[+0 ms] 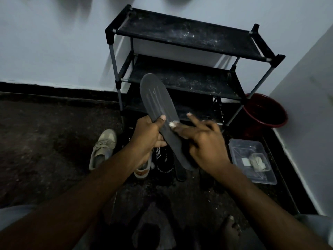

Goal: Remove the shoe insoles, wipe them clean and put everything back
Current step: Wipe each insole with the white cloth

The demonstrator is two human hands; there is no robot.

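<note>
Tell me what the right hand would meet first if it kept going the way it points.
Probably the left hand, whose thumb clamps the dark grey flat insole where the right hand presses a small white wad; depth is unclear.

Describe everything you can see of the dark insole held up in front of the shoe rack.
The insole is a flat, dark grey, foot-shaped piece, seemingly foam, with pale streaks near its rounded toe end. It is held aloft, tilted, toe pointing up and away. The left hand grips its middle, thumb on top; the right hand holds a small white wad against its surface.
</note>
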